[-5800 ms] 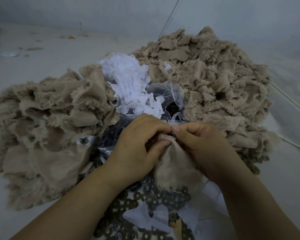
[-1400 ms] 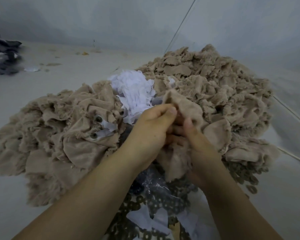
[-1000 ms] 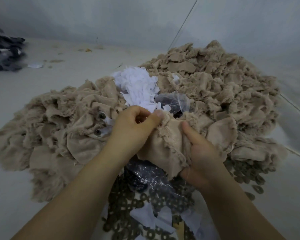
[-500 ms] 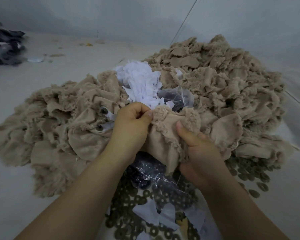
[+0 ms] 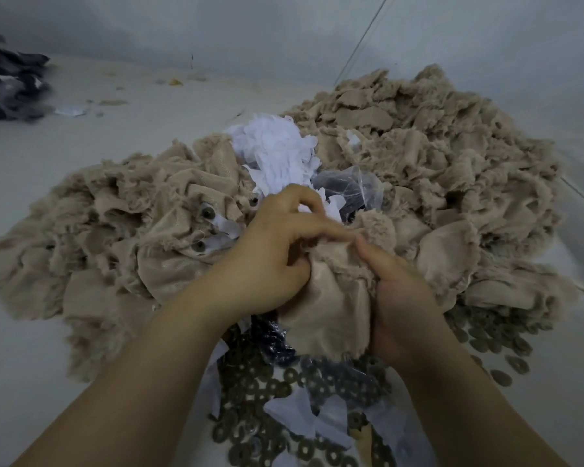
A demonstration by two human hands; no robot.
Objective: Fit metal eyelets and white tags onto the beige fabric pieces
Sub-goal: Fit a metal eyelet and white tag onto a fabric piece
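Both the left hand (image 5: 267,257) and the right hand (image 5: 402,298) pinch a beige fabric piece (image 5: 331,298) just in front of the white tags (image 5: 277,153). It looks limp, light, frayed (grip near the edge).

No legible text anywhere.

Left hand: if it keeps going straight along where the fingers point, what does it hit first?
Probably the white tags heaped just beyond the left hand, which already grips the beige fabric piece; the clear bag sits just right. Depth is unclear.
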